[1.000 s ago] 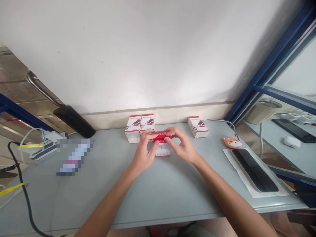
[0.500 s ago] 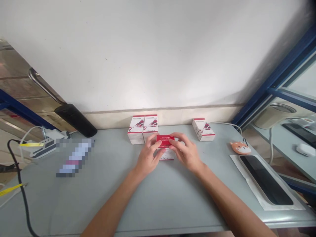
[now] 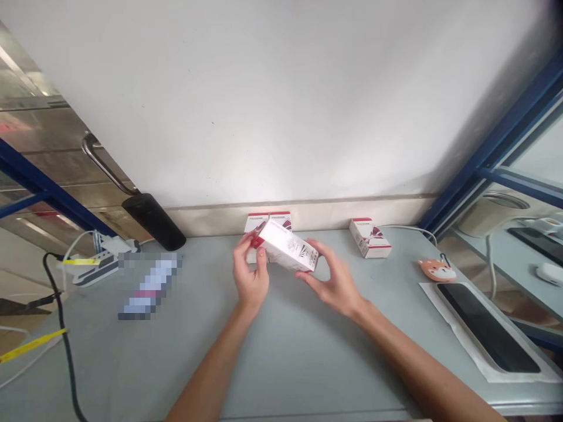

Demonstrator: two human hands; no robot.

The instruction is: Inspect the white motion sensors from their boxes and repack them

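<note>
A small white and red box [image 3: 285, 253] is lifted off the grey table [image 3: 290, 351] and tilted on its side. My left hand [image 3: 250, 275] grips its left end with thumb and fingers. My right hand [image 3: 336, 282] holds its right end from below. Behind the held box, two matching boxes [image 3: 275, 219] stand side by side against the wall. A third such box [image 3: 369, 238] lies to the right, near the wall.
A phone [image 3: 486, 326] lies on a white sheet at the right, with an orange fox-shaped trinket [image 3: 437, 270] beside it. A black cylinder [image 3: 153, 220] leans at the back left. A power strip [image 3: 94, 265] and cables sit at the far left. A blurred item [image 3: 149, 286] lies left of my hands.
The box stood upright on the table with both hands on its red top; now both hands have lifted it and turned it on its side. The camera view has shifted slightly left.
</note>
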